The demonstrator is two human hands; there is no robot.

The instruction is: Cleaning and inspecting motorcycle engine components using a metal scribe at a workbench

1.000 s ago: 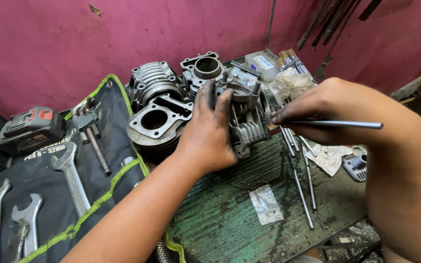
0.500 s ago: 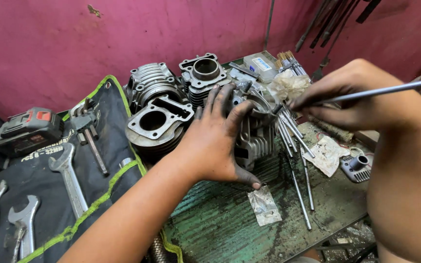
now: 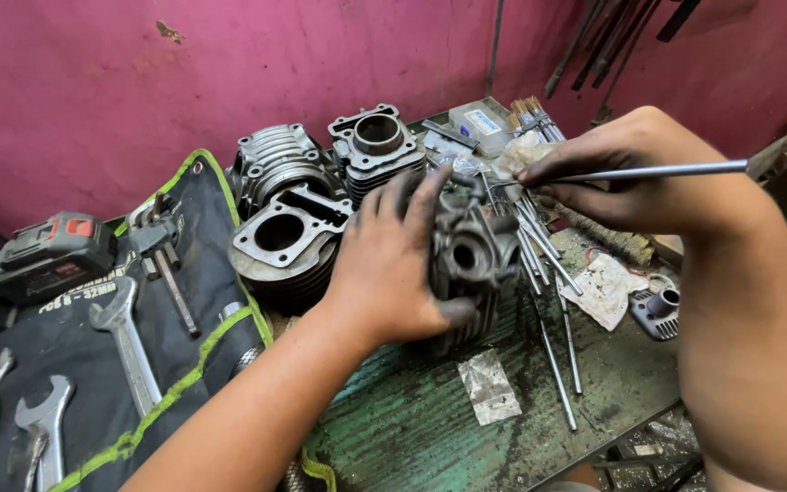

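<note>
My left hand [image 3: 393, 264] grips a grey finned engine cylinder head [image 3: 475, 260] and tilts it on the worn green bench [image 3: 412, 428], a round port facing me. My right hand [image 3: 635, 173] pinches a long thin metal rod [image 3: 658, 170] that lies level, its tip pointing left toward the top of the cylinder head. Several more long rods [image 3: 548, 301] lie on the bench just right of the part.
Three other engine cylinders [image 3: 289, 241] stand behind my left hand against the pink wall. A black tool roll [image 3: 93, 364] with wrenches lies at the left, a cordless tool battery [image 3: 52, 255] beyond it. Small boxes, a rag and a grey fitting [image 3: 656, 312] crowd the right.
My left hand has turned the cylinder head so its port faces me. My right hand has shifted the rod from sloping up to the right to level at the part's top.
</note>
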